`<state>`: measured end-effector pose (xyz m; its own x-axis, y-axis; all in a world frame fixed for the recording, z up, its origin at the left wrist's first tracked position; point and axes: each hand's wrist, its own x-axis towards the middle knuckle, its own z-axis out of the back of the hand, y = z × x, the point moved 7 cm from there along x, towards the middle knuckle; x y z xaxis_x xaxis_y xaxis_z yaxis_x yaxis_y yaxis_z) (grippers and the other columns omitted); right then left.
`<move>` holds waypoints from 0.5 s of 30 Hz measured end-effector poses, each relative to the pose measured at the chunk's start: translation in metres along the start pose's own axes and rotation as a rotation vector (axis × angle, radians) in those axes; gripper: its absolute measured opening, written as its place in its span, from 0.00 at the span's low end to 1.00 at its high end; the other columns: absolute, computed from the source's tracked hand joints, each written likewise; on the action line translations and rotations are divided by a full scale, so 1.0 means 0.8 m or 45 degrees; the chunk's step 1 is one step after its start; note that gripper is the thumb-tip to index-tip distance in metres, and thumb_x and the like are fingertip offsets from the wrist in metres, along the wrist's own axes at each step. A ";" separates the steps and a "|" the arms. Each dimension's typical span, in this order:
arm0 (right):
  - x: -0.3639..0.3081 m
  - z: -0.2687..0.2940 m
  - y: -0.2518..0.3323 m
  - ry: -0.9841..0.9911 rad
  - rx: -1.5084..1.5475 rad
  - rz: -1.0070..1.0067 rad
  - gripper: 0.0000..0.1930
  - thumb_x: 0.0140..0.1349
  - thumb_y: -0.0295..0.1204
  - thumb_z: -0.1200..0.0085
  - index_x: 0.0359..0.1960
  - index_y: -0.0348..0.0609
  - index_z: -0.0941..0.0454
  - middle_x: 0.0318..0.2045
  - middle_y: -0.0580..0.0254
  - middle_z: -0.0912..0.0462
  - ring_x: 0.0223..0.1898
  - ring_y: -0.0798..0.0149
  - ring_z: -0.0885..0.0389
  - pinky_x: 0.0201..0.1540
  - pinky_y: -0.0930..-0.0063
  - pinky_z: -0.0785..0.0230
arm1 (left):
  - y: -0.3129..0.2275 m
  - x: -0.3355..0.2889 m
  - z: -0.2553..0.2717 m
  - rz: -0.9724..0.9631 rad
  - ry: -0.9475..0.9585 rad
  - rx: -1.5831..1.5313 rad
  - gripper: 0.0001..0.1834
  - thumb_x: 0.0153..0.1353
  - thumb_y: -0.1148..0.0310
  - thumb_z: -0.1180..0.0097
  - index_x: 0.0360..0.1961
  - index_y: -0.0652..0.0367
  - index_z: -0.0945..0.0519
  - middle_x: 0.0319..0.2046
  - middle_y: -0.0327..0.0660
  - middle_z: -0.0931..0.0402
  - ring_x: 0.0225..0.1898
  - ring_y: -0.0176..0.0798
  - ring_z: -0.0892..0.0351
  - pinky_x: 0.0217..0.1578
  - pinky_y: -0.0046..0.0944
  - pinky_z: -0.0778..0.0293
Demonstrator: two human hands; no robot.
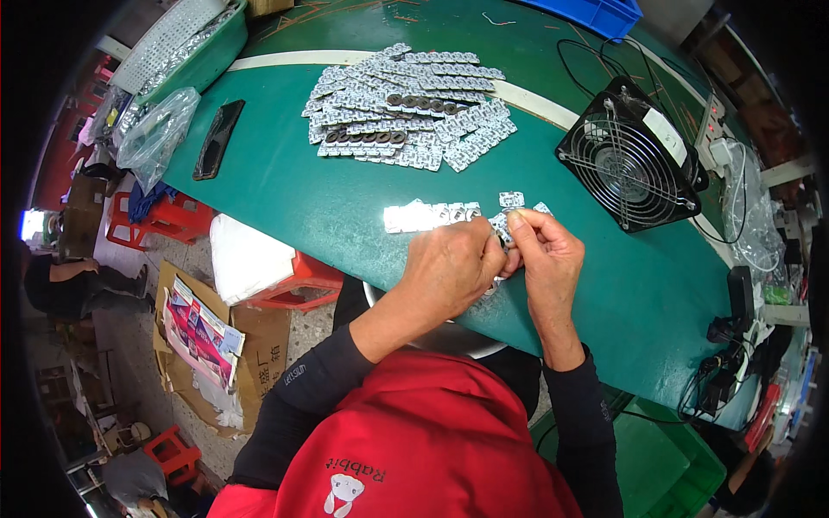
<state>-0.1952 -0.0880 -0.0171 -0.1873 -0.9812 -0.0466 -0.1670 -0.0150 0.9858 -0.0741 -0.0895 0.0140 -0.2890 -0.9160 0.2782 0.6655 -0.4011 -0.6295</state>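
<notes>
Working at the near edge of a green desk (pixel 294 198), the person had both hands pressed together over a small silvery blister strip (pixel 503 226). The left hand (pixel 449 268) had its grip clamped on the strip from the left, fingers curled and knuckles up. The right hand (pixel 548 255) pinched the same strip from the right, thumb and forefinger closed on its top end. The strip sat between the two hands, just above the desk edge, mostly hidden by the fingers.

Just to the left of the hands a longer silvery strip (pixel 429 215) lay flat on the desk, and two small cut pieces (pixel 511 199) lay just beyond the fingertips. Farther back, well apart, a spread pile of similar strips (pixel 406 108) covered the middle of the desk, some with dark round parts in their pockets. A black square fan (pixel 629 155) stood tilted to the right of the hands. A black flat tray (pixel 218 138) and a clear plastic bag (pixel 155 129) lay at the left end.
</notes>
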 end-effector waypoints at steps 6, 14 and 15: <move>0.001 0.012 0.027 -0.148 -0.324 0.538 0.05 0.53 0.21 0.42 0.31 0.36 0.20 0.24 0.70 0.27 0.21 0.81 0.34 0.20 0.87 0.43 | 0.016 0.004 0.001 0.223 0.194 -0.327 0.09 0.56 0.69 0.56 0.34 0.64 0.28 0.18 0.52 0.28 0.20 0.50 0.27 0.24 0.45 0.33; 0.003 0.018 0.028 -0.147 -0.326 0.509 0.05 0.52 0.19 0.43 0.31 0.35 0.20 0.24 0.68 0.26 0.22 0.81 0.33 0.21 0.88 0.43 | 0.019 0.008 -0.011 0.274 0.299 -0.428 0.14 0.57 0.70 0.58 0.43 0.62 0.29 0.18 0.47 0.29 0.21 0.39 0.29 0.25 0.39 0.34; 0.005 0.015 0.026 -0.075 -0.281 0.448 0.04 0.52 0.19 0.43 0.31 0.35 0.20 0.24 0.68 0.25 0.22 0.81 0.32 0.21 0.88 0.42 | 0.017 0.009 -0.012 0.273 0.302 -0.534 0.13 0.56 0.70 0.59 0.41 0.65 0.30 0.18 0.52 0.29 0.22 0.47 0.28 0.25 0.44 0.34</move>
<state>-0.2109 -0.0903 0.0017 -0.2520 -0.9212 0.2964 0.1269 0.2721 0.9539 -0.0738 -0.1015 0.0003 -0.3565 -0.9338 -0.0298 0.4083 -0.1270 -0.9040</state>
